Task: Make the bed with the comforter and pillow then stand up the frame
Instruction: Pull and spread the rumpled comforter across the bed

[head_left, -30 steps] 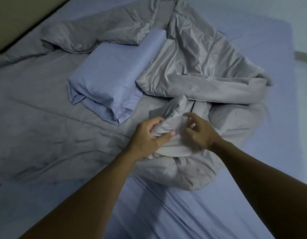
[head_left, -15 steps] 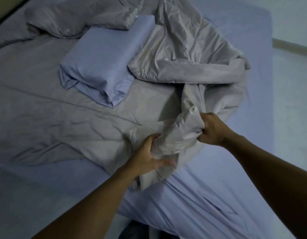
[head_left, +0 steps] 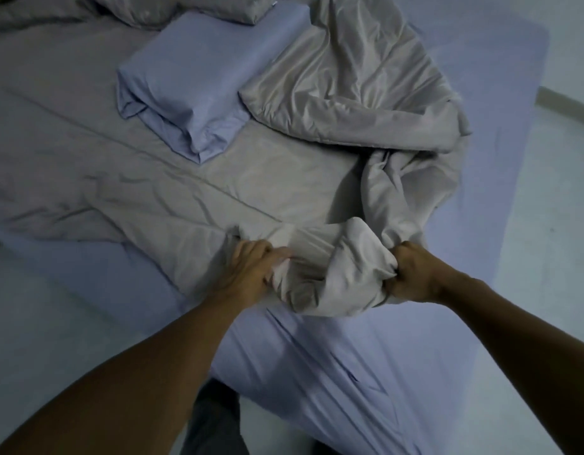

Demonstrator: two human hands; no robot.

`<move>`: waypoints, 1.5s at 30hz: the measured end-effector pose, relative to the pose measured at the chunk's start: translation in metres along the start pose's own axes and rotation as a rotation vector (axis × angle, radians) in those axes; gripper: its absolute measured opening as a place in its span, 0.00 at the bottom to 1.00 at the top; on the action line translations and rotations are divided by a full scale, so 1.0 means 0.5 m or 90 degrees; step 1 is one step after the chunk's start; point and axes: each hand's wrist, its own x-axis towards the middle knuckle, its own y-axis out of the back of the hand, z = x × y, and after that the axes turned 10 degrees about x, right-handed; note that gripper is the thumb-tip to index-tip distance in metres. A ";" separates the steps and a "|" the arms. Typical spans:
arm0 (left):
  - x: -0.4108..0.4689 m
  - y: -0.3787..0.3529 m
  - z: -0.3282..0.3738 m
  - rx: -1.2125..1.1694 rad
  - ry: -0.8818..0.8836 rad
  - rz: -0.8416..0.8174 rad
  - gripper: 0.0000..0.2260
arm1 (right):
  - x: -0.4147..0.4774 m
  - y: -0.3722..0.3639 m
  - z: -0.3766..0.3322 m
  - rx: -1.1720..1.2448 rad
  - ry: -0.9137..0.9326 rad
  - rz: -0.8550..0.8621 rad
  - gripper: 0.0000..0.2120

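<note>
A grey comforter [head_left: 349, 80] lies rumpled across the bed, partly flat on the left and bunched on the right. My left hand [head_left: 251, 274] grips a gathered fold of it near the bed's near corner. My right hand [head_left: 412, 274] grips the same bunched edge a little to the right, fist closed around the fabric. A lilac pillow [head_left: 198, 77] lies on the comforter toward the back, its far end tucked under grey folds. The bed [head_left: 415, 372] has a lilac fitted sheet. No frame is in sight.
Pale floor [head_left: 563, 224] runs along the bed's right side with a skirting board [head_left: 566, 100] at the far right. Floor also shows at the lower left [head_left: 54, 307]. My dark trouser leg [head_left: 215, 418] stands at the bed's near corner.
Both hands have pulled the bunched comforter edge toward the bed's near corner and spread apart. The view has shifted back from the bed; more floor shows.
</note>
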 end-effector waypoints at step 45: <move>-0.233 -0.313 0.794 -0.116 0.048 -0.373 0.18 | -0.564 -0.315 0.526 0.097 -0.119 -0.057 0.18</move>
